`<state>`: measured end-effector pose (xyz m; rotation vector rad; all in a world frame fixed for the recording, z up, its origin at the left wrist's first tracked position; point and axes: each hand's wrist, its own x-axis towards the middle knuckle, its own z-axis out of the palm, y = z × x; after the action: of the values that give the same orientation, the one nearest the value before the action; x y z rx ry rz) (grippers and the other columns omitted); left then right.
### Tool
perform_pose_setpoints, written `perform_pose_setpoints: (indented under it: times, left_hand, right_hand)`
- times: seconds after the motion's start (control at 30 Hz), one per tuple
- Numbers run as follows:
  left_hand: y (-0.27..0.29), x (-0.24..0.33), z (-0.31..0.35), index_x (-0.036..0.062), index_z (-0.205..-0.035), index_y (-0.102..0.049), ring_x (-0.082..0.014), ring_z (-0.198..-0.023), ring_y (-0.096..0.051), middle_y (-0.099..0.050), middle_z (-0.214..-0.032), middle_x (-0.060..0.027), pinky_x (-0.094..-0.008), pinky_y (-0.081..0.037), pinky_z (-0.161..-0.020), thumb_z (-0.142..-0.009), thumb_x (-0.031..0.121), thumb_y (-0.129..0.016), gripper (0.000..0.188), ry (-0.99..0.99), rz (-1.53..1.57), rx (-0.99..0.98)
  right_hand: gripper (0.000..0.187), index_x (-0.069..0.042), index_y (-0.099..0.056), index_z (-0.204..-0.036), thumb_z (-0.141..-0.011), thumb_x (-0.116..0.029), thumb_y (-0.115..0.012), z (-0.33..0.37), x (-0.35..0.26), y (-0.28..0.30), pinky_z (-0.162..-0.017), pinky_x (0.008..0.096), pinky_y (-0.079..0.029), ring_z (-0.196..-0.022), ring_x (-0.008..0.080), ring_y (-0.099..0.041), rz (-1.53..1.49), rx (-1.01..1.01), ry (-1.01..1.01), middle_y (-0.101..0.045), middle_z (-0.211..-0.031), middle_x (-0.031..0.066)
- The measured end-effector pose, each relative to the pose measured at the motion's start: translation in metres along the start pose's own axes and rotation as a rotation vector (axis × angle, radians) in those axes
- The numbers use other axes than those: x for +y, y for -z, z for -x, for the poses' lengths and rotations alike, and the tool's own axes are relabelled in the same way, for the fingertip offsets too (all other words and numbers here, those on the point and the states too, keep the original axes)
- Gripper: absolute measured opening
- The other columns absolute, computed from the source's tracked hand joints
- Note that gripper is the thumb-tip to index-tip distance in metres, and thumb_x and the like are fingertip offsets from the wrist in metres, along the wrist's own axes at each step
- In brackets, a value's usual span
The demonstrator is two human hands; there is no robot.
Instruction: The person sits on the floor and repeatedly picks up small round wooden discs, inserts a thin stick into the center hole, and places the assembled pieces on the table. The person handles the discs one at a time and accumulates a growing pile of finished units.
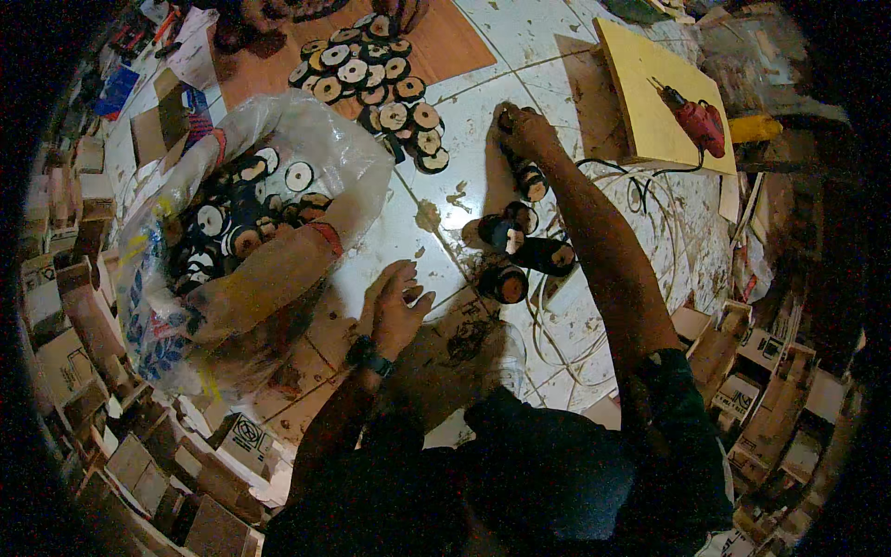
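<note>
My right hand (527,133) reaches far forward over the tiled floor, its fingers closed on black-edged discs (506,117), mostly hidden by the hand. Close below its wrist lies another dark roll of discs (533,183). Several short black stacks of discs (549,255) lie or stand on the tiles nearer to me, between my arms. My left hand (399,314), with a watch at its wrist, hovers low with fingers apart and holds nothing. Left of it, a large clear plastic bag (357,200) contains many loose discs with pale faces and centre holes.
Many similar discs (353,71) are heaped on a brown board (455,46) at the far side, where another person's hands show. A red power tool (698,125) rests on a yellow board (640,93) at the right. Cables (640,190) loop across the floor. Cardboard pieces (139,473) crowd both sides.
</note>
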<state>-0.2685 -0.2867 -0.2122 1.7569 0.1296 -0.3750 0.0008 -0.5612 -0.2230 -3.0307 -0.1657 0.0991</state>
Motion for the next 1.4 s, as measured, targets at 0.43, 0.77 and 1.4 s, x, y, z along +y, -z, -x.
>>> perform_pose_setpoints:
  times: [0.43, 0.77, 1.4]
  left_hand:
    - [0.009, -0.017, -0.001, 0.0013, -0.121, -0.05, -0.0187, -0.092, -0.061, -0.059, -0.107, -0.0126, -0.0281, -0.05, -0.077, -0.079, 0.002, -0.065, 0.045, -0.066, -0.039, 0.077]
    - [0.004, -0.015, 0.003, -0.0011, -0.116, -0.053, -0.02, -0.09, -0.06, -0.058, -0.105, -0.0139, -0.0289, -0.05, -0.078, -0.078, 0.0, -0.064, 0.039, -0.036, -0.054, 0.09]
    - [-0.004, 0.051, -0.002, 0.0057, -0.132, -0.038, -0.0336, -0.116, -0.049, -0.049, -0.127, -0.0145, -0.0461, -0.038, -0.099, -0.089, 0.052, -0.048, 0.064, 0.155, 1.335, -0.321]
  right_hand:
    - [0.029, -0.007, -0.059, -0.111, -0.085, -0.02, -0.062, 0.064, 0.053, 0.065, -0.079, 0.0361, -0.051, -0.09, 0.0249, -0.064, -0.694, -0.403, 0.099, -0.065, -0.103, 0.012]
    - [0.068, -0.008, -0.042, -0.127, -0.069, -0.014, -0.077, 0.098, 0.052, 0.049, -0.084, 0.035, -0.047, -0.102, 0.0265, -0.059, -0.511, -0.377, 0.037, -0.061, -0.111, 0.0159]
    - [0.063, -0.001, -0.039, -0.118, -0.068, -0.011, -0.076, 0.179, -0.099, 0.128, -0.079, 0.0357, -0.049, -0.093, 0.0274, -0.059, -0.675, -0.025, 0.206, -0.055, -0.107, 0.0168]
